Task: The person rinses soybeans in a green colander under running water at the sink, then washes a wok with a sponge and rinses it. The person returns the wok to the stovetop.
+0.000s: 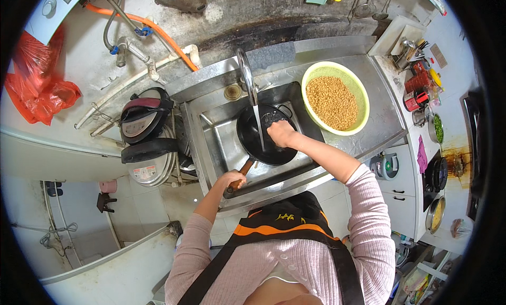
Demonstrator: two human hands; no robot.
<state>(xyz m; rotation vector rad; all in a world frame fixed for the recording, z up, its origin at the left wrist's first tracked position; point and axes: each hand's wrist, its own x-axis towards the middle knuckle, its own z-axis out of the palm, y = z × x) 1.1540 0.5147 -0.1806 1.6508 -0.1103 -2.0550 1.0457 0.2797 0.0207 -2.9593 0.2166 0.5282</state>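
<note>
My left hand (232,178) grips the wooden handle (247,167) of a black wok (250,127), which sits tilted over the basin of a stainless-steel sink (223,160). Water (258,125) streams from the curved chrome faucet (246,75) into the pan. Down inside the wok, to the right of the stream, is my right hand (281,133) with its fingers curled near the inner surface. Its underside is hidden, so I cannot tell whether it holds a scrubber.
Right of the basin, a yellow-green plastic colander (366,103) holds beans (332,103). Stacked electric cookers (146,147) stand left of the sink. Along the right counter are sauce containers (416,99), a bowl of chopped greens (437,128) and a stove (430,182). A grey cloth (272,55) lies behind the faucet.
</note>
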